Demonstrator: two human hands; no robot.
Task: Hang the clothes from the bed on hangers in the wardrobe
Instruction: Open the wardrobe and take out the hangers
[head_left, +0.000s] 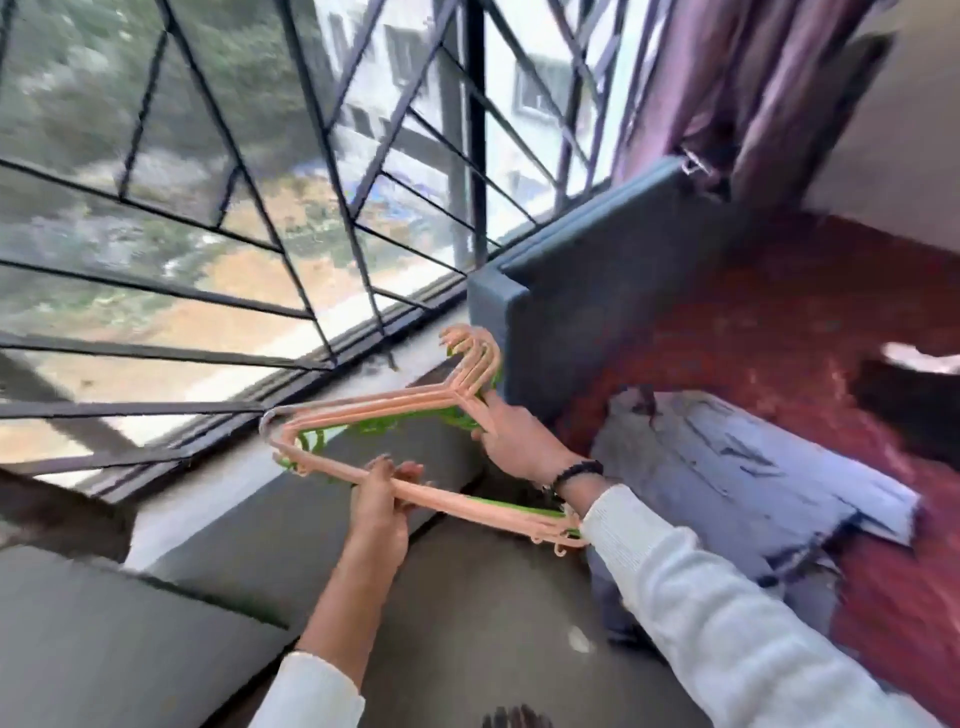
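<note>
Two grips on hanger bundle (395, 405) | left hand (382, 499) grasping bottom bars | right hand (519, 436) grasping near hooks | bed (779, 322) at right

Window grille (291, 171) and grey headboard (597, 291) hem the narrow sill (374, 384) between them.

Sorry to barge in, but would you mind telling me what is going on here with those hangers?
A person is holding a bundle of plastic hangers, pink ones with green ones behind, in both hands by the barred window. The left hand grips the lower bar, and the right hand holds the bundle near the hooks. On the red bed beside them lies a grey-blue garment, not yet on a hanger. No wardrobe is in view.
</note>
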